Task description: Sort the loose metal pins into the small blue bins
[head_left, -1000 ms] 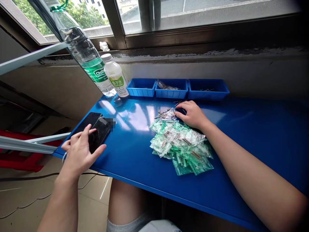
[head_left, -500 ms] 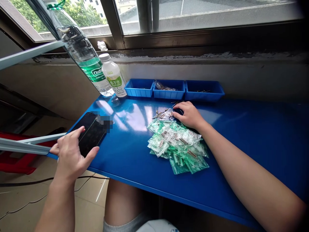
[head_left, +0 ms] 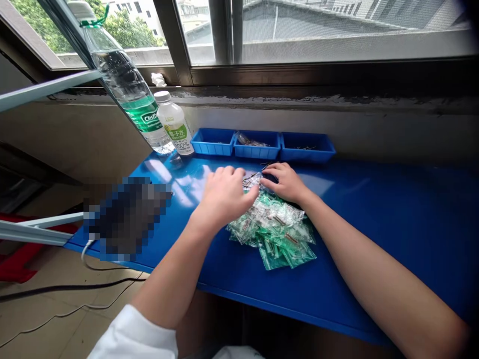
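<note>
Small clear and green plastic bags [head_left: 277, 224] holding thin metal parts lie in a pile on the blue table. My left hand [head_left: 227, 193] is over the pile's upper left edge, fingers apart, with nothing seen in it. At the pile's top right rests my right hand [head_left: 285, 183], its fingers spread near some loose metal pins [head_left: 252, 180] and a small dark object between thumb and fingers. Whether it touches that object cannot be made out.
Three blue bins [head_left: 256, 145] with small parts stand along the wall. Left of them are a white bottle [head_left: 175, 124] and a tall water bottle [head_left: 130, 89]. A blurred-out dark device [head_left: 129, 219] with a cable lies on the table's left [head_left: 179, 224].
My left hand has moved right, from the dark device at the left to the bag pile. My right hand has stayed at nearly the same spot. The view has shifted slightly.
</note>
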Available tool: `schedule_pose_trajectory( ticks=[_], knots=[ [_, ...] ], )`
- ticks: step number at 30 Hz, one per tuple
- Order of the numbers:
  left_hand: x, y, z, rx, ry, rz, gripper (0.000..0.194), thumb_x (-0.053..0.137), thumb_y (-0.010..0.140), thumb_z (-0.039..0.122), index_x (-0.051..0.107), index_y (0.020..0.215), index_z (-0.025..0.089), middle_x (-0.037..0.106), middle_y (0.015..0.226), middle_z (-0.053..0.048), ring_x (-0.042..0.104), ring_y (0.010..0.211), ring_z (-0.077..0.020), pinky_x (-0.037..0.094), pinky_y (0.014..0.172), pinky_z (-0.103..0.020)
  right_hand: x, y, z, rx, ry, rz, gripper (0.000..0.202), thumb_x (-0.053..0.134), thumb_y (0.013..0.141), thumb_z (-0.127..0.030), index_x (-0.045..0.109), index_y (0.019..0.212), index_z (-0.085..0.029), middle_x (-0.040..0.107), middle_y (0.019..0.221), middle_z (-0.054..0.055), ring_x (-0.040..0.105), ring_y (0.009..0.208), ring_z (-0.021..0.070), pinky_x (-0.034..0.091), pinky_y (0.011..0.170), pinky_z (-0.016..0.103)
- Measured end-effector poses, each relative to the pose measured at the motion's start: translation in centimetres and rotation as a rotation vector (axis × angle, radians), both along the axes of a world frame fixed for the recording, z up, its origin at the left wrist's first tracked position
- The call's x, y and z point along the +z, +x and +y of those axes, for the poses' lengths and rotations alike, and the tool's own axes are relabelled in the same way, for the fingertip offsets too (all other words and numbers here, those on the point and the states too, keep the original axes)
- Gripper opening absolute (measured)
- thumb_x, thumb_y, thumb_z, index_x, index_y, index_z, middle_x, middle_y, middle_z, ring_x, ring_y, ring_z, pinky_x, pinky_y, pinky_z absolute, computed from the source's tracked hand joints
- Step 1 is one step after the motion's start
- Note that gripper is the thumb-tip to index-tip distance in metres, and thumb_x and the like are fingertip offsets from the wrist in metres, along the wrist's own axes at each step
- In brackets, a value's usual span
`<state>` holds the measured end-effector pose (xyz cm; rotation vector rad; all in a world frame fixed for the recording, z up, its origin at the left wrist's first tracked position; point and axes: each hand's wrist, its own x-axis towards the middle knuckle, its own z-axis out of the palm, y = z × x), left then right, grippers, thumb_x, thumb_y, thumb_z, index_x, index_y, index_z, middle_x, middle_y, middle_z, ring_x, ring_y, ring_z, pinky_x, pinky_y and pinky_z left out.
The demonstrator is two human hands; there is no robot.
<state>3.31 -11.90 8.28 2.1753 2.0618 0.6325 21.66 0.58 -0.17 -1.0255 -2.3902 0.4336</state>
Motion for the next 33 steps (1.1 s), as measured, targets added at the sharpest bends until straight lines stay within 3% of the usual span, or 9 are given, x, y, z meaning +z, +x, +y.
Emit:
schedule_pose_trajectory(
  ticks=[4, 6, 9, 13, 16, 20, 25, 29, 33],
  knots=[
    [0.0, 1.3, 4.7, -0.178, -0.056, -0.03, 0.025, 0.056, 0.088, 0.038, 0.065, 0.088, 0.015, 0.066, 0.089, -0.013, 0.06, 0.088, -0.0277, 0.043, 0.077, -0.038, -0.2, 0.1, 0.1, 0.0, 0.033, -0.064, 0.045, 0.064, 0.082, -0.057, 0.073, 0.113, -0.025, 0.065, 0.12, 0.011, 0.054, 0.114, 0.0336, 0.046, 0.096, 0.05],
    [-1.0, 0.9, 6.4, -0.248, -0.009, -0.066, 0.023, 0.057, 0.087, 0.037, 0.065, 0.083, 0.016, 0.066, 0.082, -0.009, 0.06, 0.08, -0.0233, 0.043, 0.072, -0.034, -0.2, 0.0, 0.1, -0.003, 0.032, -0.076, 0.047, 0.066, 0.079, -0.058, 0.072, 0.114, -0.026, 0.065, 0.119, 0.011, 0.054, 0.114, 0.0344, 0.046, 0.095, 0.051],
    [-3.3, -0.3, 7.7, -0.248, 0.056, -0.163, 0.023, 0.058, 0.086, 0.036, 0.063, 0.075, 0.017, 0.063, 0.073, -0.005, 0.057, 0.071, -0.0185, 0.04, 0.065, -0.031, -0.3, 0.0, 0.2, -0.004, 0.026, -0.057, 0.047, 0.069, 0.078, -0.057, 0.072, 0.113, -0.025, 0.065, 0.119, 0.011, 0.054, 0.113, 0.035, 0.046, 0.095, 0.051],
    [-5.9, -2.0, 7.8, -0.261, 0.144, -0.245, 0.022, 0.06, 0.086, 0.034, 0.063, 0.074, 0.016, 0.06, 0.07, -0.004, 0.055, 0.068, -0.0164, 0.039, 0.063, -0.03, 0.0, 0.0, 0.1, -0.006, 0.013, 0.011, 0.039, 0.073, 0.075, -0.05, 0.072, 0.102, -0.022, 0.068, 0.114, 0.012, 0.056, 0.111, 0.0344, 0.047, 0.094, 0.049],
    [-6.8, -2.8, 7.8, -0.298, 0.145, -0.313, 0.019, 0.061, 0.085, 0.033, 0.066, 0.08, 0.015, 0.06, 0.075, -0.004, 0.055, 0.069, -0.0157, 0.04, 0.064, -0.029, 0.4, 0.1, -0.1, -0.011, -0.011, 0.076, 0.034, 0.075, 0.072, -0.044, 0.071, 0.096, -0.021, 0.071, 0.105, 0.011, 0.061, 0.104, 0.0328, 0.049, 0.091, 0.048],
    [-7.0, -3.3, 7.9, -0.353, 0.106, -0.386, 0.025, 0.062, 0.086, 0.037, 0.069, 0.093, 0.014, 0.065, 0.089, -0.007, 0.059, 0.077, -0.0166, 0.044, 0.067, -0.029, 0.8, 0.3, -0.6, -0.059, -0.145, 0.224, 0.034, 0.075, 0.072, -0.042, 0.071, 0.098, -0.02, 0.073, 0.093, 0.008, 0.067, 0.086, 0.027, 0.054, 0.078, 0.041],
    [-6.6, -2.9, 7.6, -0.409, 0.096, -0.232, 0.031, 0.059, 0.089, 0.044, 0.072, 0.101, 0.018, 0.069, 0.101, -0.008, 0.06, 0.097, -0.0229, 0.042, 0.084, -0.035, 1.1, 0.4, -0.9, -0.076, -0.271, 0.395, 0.033, 0.08, 0.068, -0.039, 0.073, 0.095, -0.021, 0.075, 0.084, 0.006, 0.071, 0.078, 0.0248, 0.056, 0.069, 0.036],
    [-6.5, -2.2, 7.2, -0.436, 0.083, -0.154, 0.029, 0.056, 0.093, 0.044, 0.073, 0.101, 0.022, 0.07, 0.107, -0.007, 0.058, 0.103, -0.0243, 0.036, 0.09, -0.039, 1.2, 0.3, -0.9, -0.05, -0.351, 0.47, 0.035, 0.084, 0.063, -0.036, 0.074, 0.094, -0.025, 0.076, 0.082, 0.004, 0.072, 0.078, 0.0258, 0.059, 0.07, 0.038],
    [-6.8, -1.8, 7.1, -0.488, 0.074, -0.144, 0.022, 0.057, 0.095, 0.036, 0.074, 0.095, 0.022, 0.072, 0.1, -0.005, 0.059, 0.099, -0.0221, 0.033, 0.09, -0.038, 1.4, 0.2, -1.1, -0.047, -0.394, 0.497, 0.024, 0.083, 0.066, -0.037, 0.074, 0.085, -0.025, 0.076, 0.084, 0.005, 0.073, 0.08, 0.0269, 0.061, 0.074, 0.04]
  ],
)
